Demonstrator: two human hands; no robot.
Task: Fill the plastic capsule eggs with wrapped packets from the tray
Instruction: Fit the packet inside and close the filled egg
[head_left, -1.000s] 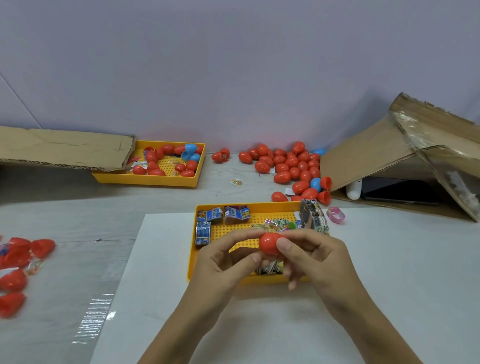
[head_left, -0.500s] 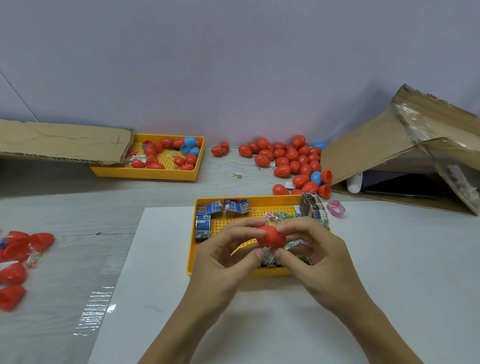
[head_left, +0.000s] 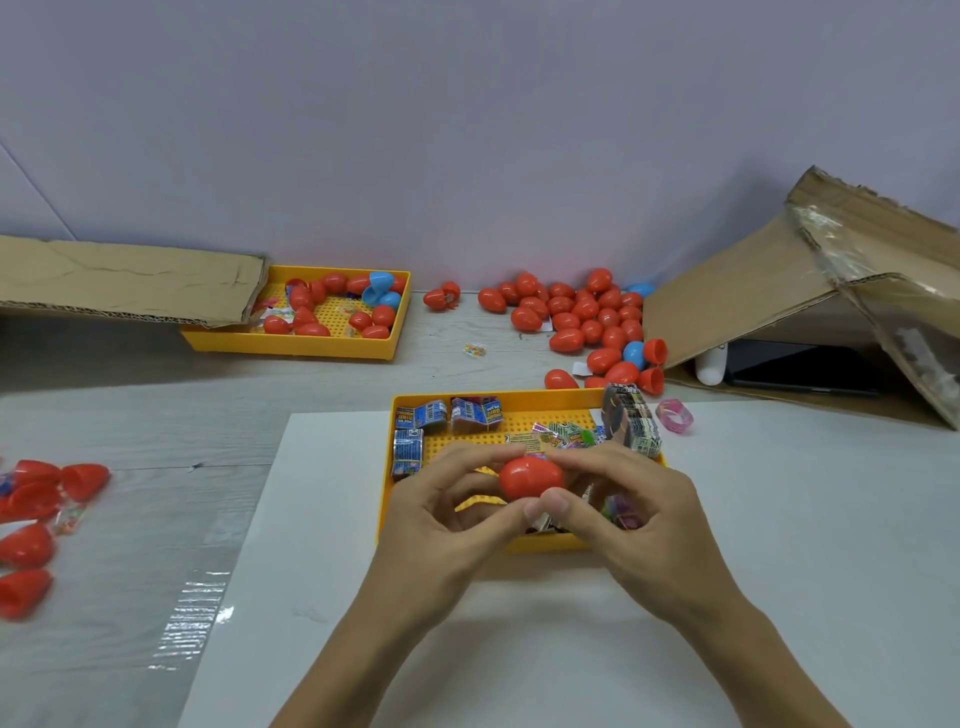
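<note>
- While raised over the yellow tray (head_left: 540, 402), left hand (head_left: 441, 525) and right hand (head_left: 631, 525) curled, fingertips pinching one closed red egg (head_left: 530, 477)
- Forearms converging from below

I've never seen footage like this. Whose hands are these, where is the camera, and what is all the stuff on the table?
No machine here: a person works with bare hands, and one camera worn on the head looks forward and down. The left hand and right hand together pinch one red egg above the near tray, which holds small wrapped packets. The egg looks closed, though whether a packet is inside cannot be seen. Further back stands a second tray with red and blue eggs, and beside it a loose pile of eggs near the wall. At the far left lie open red egg halves. A cardboard box rests tipped at the right, a flat cardboard sheet at the left.
</note>
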